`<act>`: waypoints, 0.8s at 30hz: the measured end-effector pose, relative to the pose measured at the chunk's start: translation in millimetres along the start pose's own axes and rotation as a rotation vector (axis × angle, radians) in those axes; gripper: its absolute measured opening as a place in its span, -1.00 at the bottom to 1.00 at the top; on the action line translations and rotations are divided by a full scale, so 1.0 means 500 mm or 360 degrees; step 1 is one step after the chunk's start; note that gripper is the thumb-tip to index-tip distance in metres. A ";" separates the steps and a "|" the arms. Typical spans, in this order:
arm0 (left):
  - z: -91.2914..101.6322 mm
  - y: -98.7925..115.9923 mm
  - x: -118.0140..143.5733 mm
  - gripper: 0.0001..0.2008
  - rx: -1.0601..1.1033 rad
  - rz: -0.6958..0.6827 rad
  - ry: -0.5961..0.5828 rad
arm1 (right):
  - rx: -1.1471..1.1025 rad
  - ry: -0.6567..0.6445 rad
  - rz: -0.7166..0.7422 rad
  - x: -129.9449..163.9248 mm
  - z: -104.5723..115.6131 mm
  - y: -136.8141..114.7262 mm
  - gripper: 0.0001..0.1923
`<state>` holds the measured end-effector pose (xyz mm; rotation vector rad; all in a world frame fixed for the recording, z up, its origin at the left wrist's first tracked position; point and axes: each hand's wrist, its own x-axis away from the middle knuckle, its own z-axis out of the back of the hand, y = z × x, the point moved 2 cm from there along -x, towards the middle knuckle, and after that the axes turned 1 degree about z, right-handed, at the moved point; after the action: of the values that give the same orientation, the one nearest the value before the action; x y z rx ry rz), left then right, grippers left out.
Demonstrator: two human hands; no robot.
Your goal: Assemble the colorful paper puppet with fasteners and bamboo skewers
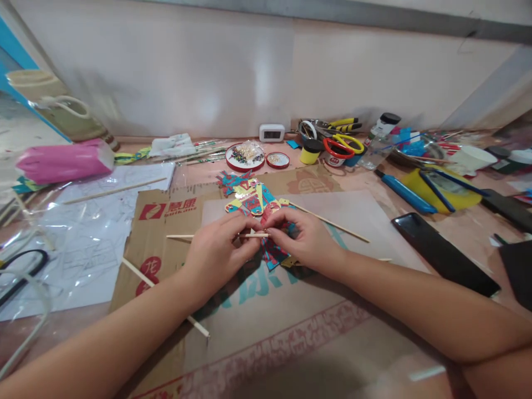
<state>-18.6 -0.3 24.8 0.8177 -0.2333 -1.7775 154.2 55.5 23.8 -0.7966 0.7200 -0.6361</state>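
Printed in red on the flat brown cardboard sheet (pixel 174 221): "慧康", with smaller, blurred Latin letters beneath, apparently ending "ikang". Inside the upper round red badge (pixel 152 264), lower on the same sheet: "龙". Too indistinct to read on the small white rectangular digital clock (pixel 272 133): any digits.

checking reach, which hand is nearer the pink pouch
Left. In view, the left hand is right of and below the pink pouch; the right hand is farther right, beyond the left hand.
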 end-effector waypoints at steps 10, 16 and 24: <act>0.005 0.014 0.005 -0.90 -0.0169 -0.0311 0.0129 | 0.0060 -0.0025 0.0187 0.007 -0.002 -0.004 -0.95; 0.003 0.014 -0.004 -0.88 -0.0073 -0.0024 0.0032 | 0.0088 -0.0093 0.0226 0.008 -0.004 -0.002 -0.95; 0.002 0.011 -0.005 -0.89 -0.0049 0.0051 -0.0073 | 0.0061 -0.0100 0.0210 0.004 -0.009 0.003 -0.95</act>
<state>-14.7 -0.4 29.5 0.7477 -0.2471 -1.7672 152.1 52.9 19.7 -0.7244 0.6952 -0.5021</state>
